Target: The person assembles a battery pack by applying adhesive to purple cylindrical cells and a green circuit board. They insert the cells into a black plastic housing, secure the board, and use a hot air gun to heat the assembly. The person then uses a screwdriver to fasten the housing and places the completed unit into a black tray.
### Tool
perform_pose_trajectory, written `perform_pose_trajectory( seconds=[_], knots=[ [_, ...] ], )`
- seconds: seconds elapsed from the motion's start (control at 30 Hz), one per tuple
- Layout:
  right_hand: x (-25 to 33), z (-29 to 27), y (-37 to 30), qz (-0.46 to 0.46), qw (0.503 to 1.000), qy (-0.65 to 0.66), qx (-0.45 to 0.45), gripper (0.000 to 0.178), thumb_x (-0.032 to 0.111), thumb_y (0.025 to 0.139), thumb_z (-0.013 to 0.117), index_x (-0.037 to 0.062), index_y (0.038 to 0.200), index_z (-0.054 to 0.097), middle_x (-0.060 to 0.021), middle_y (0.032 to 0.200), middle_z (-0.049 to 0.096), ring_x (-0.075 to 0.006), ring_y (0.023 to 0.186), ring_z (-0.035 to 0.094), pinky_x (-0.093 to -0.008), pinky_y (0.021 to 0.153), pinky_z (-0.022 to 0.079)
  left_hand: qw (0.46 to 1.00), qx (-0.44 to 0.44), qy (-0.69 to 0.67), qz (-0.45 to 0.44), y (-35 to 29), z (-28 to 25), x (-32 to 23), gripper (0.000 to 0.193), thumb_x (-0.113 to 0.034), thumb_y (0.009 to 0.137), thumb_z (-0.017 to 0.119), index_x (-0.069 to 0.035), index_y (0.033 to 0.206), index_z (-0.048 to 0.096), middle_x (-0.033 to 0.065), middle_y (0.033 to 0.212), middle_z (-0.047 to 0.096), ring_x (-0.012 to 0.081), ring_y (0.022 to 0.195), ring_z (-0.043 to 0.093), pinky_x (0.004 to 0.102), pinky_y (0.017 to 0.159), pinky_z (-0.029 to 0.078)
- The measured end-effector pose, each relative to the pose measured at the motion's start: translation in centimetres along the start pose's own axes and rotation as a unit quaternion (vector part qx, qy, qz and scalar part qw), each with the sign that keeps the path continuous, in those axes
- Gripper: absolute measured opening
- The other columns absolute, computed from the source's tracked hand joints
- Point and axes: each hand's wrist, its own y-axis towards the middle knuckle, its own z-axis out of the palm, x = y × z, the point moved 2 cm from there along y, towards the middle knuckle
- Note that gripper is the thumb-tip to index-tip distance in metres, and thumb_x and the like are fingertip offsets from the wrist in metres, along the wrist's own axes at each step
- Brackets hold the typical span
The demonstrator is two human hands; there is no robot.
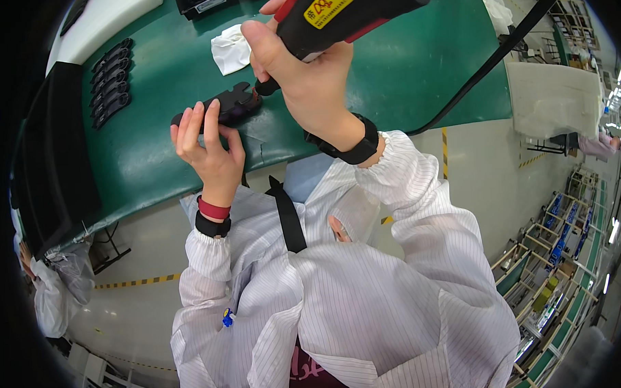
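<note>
Left hand (210, 146) is closed on a black part (235, 104), its fingers bent over the left portion and the thumb at the near side. That part lies at the near edge of the green table (416, 88), its long axis running left to right with the right end slightly farther off. Right hand (299, 71) is wrapped around a black-and-red power tool (352, 15), just right of the part. What matters most is how the two meet: the tool slants down from far right to near left, its dark nozzle (268, 87) at the part's right end. Whether they touch, I cannot tell. Of the two hands, the left is nearer the part. A white cloth (230, 52) lies beyond it; similar black pieces (112, 83) line up far left.
</note>
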Motion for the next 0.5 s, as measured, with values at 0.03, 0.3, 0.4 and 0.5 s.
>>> perform_pose_trajectory(
  seconds=[0.03,0.3,0.4,0.5],
  knots=[
    [0.02,-0.09,-0.08,0.021,1.000,-0.017,0.010,0.028,-0.002,0.089,0.076,0.0005,0.111,0.058,0.0024,0.087,0.062,-0.0041,0.078,0.060,-0.0200,0.068,0.048,1.000,0.001,0.000,0.000,0.00,0.02,0.03,0.066,0.007,0.075,0.069,-0.015,0.137,0.060,0.0053,0.140,0.049,0.0275,0.135,0.044,0.0505,0.115,0.032],
    [-0.40,0.16,-0.34,-0.024,0.997,-0.060,-0.032,0.020,0.000,0.088,0.079,0.0004,0.098,0.062,0.0039,0.086,0.061,-0.0040,0.077,0.058,-0.0204,0.068,0.047,1.000,0.001,-0.002,0.004,0.06,0.06,0.07,0.065,0.006,0.076,0.068,-0.015,0.137,0.059,0.0060,0.140,0.049,0.0276,0.135,0.044,0.0510,0.115,0.031],
    [-0.29,0.02,-0.16,-0.039,0.998,-0.057,-0.001,0.017,-0.001,0.087,0.078,0.0012,0.092,0.062,0.0044,0.084,0.060,-0.0039,0.075,0.056,-0.0211,0.066,0.045,1.000,0.003,-0.001,0.003,0.02,0.11,-0.01,0.065,0.006,0.076,0.068,-0.014,0.137,0.059,0.0062,0.140,0.049,0.0277,0.135,0.045,0.0514,0.115,0.031],
    [-0.41,-0.47,0.11,-0.041,0.997,-0.057,0.043,0.017,-0.001,0.087,0.078,0.0021,0.088,0.061,0.0043,0.080,0.058,-0.0039,0.071,0.053,-0.0217,0.063,0.042,0.999,0.026,0.026,0.015,-0.02,-0.07,-0.06,0.064,0.001,0.079,0.071,-0.010,0.139,0.056,0.0100,0.139,0.047,0.0308,0.132,0.046,0.0523,0.116,0.029]
  ],
)
